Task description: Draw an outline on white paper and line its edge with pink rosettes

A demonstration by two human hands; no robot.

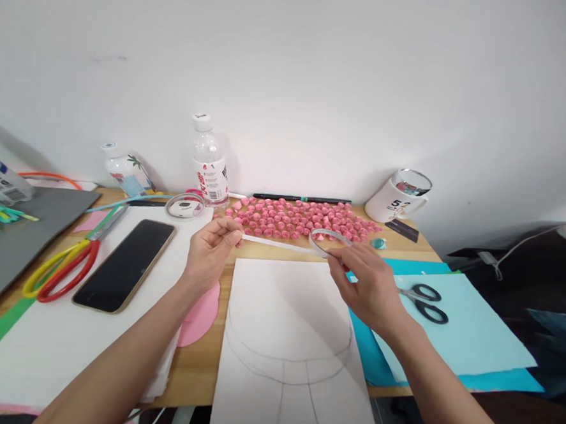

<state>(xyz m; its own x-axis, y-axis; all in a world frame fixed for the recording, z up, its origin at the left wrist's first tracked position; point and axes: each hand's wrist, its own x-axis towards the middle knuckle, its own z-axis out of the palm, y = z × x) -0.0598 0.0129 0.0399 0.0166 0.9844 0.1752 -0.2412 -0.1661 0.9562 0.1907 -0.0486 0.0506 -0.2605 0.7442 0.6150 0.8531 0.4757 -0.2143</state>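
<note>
A narrow white strip of tape [281, 243] is stretched level between my two hands, above the back edge of a white paper sheet. My left hand [212, 249] pinches its left end between thumb and fingertips. My right hand [367, 282] is closed on the right end, where a thin tape roll [316, 232] shows as a ring above the fingers. Below lies the white sheet [281, 320] with pencil curves and two lines drawn on it. Just behind the strip many small folded pink paper pieces [292, 219] are spread on the wooden table.
To the left lie a phone [125, 266], red-and-yellow-handled scissors [76, 257] and a clear tape roll [185, 206]. A water bottle [212, 163] and a white mug [396, 196] stand near the wall. Black-handled scissors [426, 301] rest on light blue paper [467, 338].
</note>
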